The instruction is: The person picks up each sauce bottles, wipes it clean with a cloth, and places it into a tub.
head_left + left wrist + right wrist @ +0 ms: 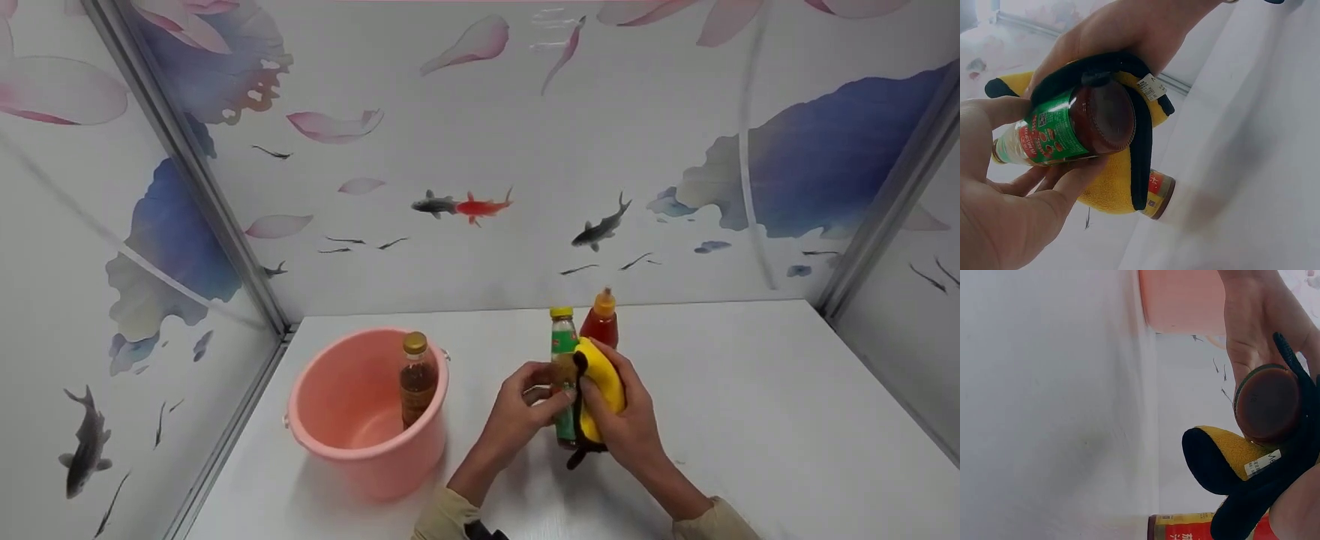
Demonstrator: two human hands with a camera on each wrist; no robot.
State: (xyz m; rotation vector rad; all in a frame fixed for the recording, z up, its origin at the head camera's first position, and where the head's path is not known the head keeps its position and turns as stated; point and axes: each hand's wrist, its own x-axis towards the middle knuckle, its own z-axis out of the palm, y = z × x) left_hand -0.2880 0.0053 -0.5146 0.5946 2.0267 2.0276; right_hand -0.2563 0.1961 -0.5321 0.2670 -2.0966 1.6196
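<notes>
My left hand [517, 401] grips a glass bottle [562, 341] with a yellow cap and green label. In the left wrist view the bottle [1053, 129] is tilted, its base toward the camera, the thumb on one side and fingers on the other. A yellow cloth with a dark border [604, 382] is in my right hand [636, 424], folded against the bottle's side. The cloth [1109, 188] wraps partly around the bottle there and carries a white tag. From the right wrist, the bottle's dark round base [1268, 405] shows beside the cloth's border.
A pink bucket [390, 476] stands on the left of the white table [750, 420]. Inside it leans a dark bottle with a gold cap [417, 382]. Behind my right hand stands a red sauce bottle with an orange nozzle cap [600, 326]. Printed panels enclose the table.
</notes>
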